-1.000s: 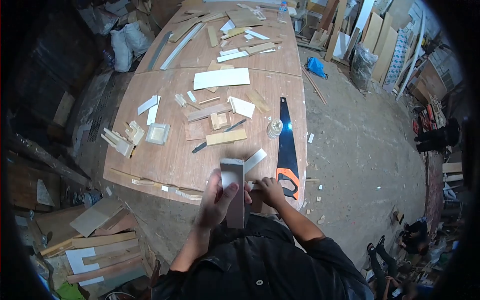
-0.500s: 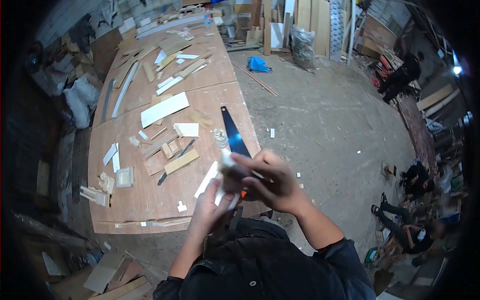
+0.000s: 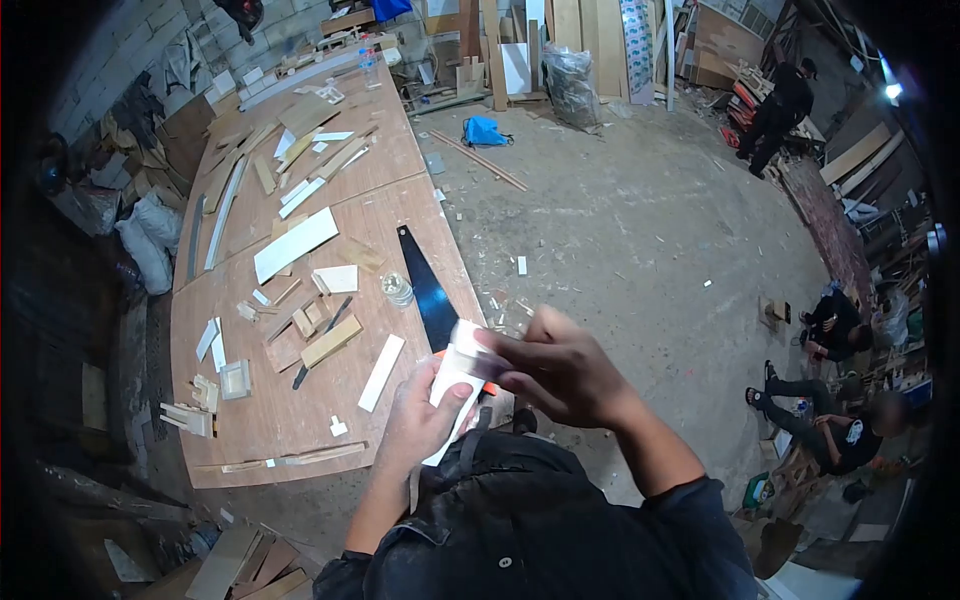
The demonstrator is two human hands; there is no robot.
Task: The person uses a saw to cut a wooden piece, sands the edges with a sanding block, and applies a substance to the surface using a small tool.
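Note:
My left hand (image 3: 415,415) is closed around a white wooden piece (image 3: 456,390), which slants upward in front of my body. Over the upper end of that piece, my right hand (image 3: 570,370) is closed, with thumb and fingers pressed on its side. A dark purplish patch shows beneath the right fingers, too blurred to name. Just beyond the hands lies a handsaw (image 3: 430,295) with a black blade, its orange handle partly hidden behind them. A glass jar (image 3: 397,290) stands left of the blade. Near my left hand, a white strip (image 3: 382,372) lies on the table.
The wooden table (image 3: 360,235) carries several boards, such as a white board (image 3: 297,245), a wooden block (image 3: 331,341) and a small square frame (image 3: 235,379). Scraps dot the concrete floor (image 3: 610,230). At right, people sit (image 3: 840,430) and another person stands (image 3: 780,115).
My view has shifted, so the table now appears further left and more of the white strip shows. The white piece is seen more clearly; both hands stay on it, the right one still blurred.

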